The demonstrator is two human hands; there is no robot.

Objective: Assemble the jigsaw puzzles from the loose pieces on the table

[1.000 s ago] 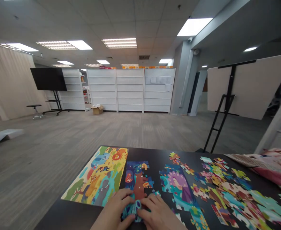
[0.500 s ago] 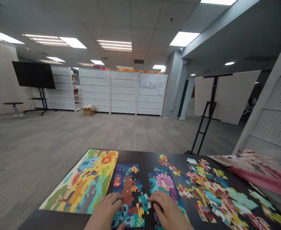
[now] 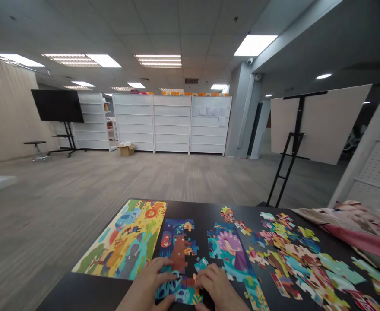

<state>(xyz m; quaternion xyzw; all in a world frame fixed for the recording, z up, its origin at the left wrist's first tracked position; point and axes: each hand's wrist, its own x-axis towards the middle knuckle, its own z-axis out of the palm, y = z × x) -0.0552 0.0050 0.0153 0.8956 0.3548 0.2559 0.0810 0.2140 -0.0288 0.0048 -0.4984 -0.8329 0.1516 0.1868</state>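
- Head-worn camera, over the table's near side, facing forward and down.
- Wide view, from ceiling to tabletop.
- Close, along the bottom edge: left hand, right hand.
- Far off, almost square-on: shelves.

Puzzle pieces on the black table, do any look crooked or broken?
One teal piece, just beyond the right hand, looks crooked beside the bear section. The loose pieces farther right lie jumbled. I can't see anything broken.
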